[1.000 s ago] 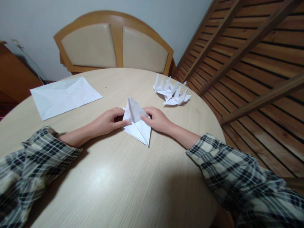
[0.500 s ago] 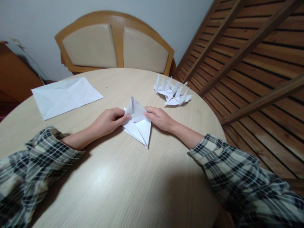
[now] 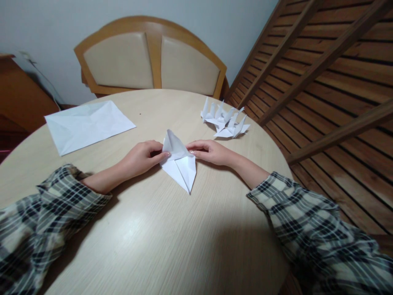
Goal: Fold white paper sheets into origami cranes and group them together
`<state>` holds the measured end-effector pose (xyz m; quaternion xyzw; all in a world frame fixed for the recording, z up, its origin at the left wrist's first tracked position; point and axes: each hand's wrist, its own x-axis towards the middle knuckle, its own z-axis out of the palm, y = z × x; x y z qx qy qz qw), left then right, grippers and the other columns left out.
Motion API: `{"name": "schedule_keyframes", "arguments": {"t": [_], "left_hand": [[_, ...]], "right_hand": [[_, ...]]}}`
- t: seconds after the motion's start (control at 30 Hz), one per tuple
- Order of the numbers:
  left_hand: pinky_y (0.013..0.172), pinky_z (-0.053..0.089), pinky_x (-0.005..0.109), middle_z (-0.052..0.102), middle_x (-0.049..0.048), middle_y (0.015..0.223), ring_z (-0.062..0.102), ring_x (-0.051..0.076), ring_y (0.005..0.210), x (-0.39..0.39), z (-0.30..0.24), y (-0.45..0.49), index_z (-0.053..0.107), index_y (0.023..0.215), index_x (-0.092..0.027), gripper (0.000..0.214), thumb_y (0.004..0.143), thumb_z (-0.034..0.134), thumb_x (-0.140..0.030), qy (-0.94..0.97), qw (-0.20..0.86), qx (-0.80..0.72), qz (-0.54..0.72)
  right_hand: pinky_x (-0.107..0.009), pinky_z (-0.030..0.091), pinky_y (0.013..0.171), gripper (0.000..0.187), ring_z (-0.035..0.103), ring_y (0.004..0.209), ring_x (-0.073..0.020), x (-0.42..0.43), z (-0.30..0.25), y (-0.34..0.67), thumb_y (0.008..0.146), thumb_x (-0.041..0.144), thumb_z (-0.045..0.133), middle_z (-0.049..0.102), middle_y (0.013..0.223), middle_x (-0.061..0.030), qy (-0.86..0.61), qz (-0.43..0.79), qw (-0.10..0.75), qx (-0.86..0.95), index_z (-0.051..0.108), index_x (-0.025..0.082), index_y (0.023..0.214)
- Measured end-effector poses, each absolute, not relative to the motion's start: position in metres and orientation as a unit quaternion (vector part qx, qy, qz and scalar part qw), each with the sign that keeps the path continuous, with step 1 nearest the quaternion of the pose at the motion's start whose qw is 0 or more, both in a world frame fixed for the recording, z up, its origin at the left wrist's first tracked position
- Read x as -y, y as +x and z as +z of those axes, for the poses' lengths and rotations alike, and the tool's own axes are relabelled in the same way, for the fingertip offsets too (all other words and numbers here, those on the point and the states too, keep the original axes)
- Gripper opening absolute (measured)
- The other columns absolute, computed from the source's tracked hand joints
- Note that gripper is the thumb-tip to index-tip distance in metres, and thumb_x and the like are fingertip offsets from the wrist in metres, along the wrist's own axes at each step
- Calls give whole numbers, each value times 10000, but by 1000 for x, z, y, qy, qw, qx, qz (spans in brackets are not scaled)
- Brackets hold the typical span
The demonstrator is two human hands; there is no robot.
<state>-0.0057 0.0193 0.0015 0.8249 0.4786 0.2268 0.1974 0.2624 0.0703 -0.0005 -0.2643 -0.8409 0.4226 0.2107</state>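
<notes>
A half-folded white paper (image 3: 180,164) lies on the round pale wooden table (image 3: 147,229), its point toward me and a flap raised at its far end. My left hand (image 3: 141,157) curls against the paper's left edge, fingertips pressing the flap. My right hand (image 3: 208,151) pinches the flap's right corner with thumb and fingers. Both arms wear plaid sleeves.
A creased flat white sheet (image 3: 87,125) lies at the table's far left. Several finished paper cranes (image 3: 224,121) stand at the far right near the edge. A wooden chair with padded back (image 3: 152,61) stands behind the table. Slatted wood (image 3: 322,82) fills the right side.
The raised flap has been pressed lower and flatter. My right hand slid from lying over the paper's edge to pinching the flap's right corner. My left hand barely moved.
</notes>
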Motion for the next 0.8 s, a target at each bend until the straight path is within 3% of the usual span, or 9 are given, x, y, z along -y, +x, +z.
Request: {"name": "schedule_keyframes", "arguments": {"t": [0.5, 0.67, 0.8], "left_hand": [[601, 356, 301, 531, 0, 639, 491, 155, 609, -21, 0, -5, 506, 662, -204, 358, 942, 494, -425, 827, 174, -475, 245], [605, 342, 307, 496, -6, 633, 472, 157, 609, -21, -1, -5, 470, 652, -209, 368, 944, 494, -432, 829, 168, -472, 248], [652, 375, 319, 556, 18, 701, 517, 176, 670, -22, -2, -5, 541, 715, -194, 350, 956, 479, -440, 835, 176, -462, 240]], "right_hand": [[-390, 470, 988, 154, 641, 1015, -192, -70, -6, 250, 951, 282, 609, 727, 1029, -65, -242, 331, 216, 886, 732, 204, 1004], [-356, 458, 900, 127, 612, 909, -184, -66, -7, 242, 937, 270, 609, 672, 908, -43, -262, 310, 237, 883, 681, 186, 875], [-316, 421, 799, 164, 570, 815, -168, -62, -8, 235, 919, 289, 622, 626, 815, -17, -294, 290, 259, 873, 634, 182, 795]]}}
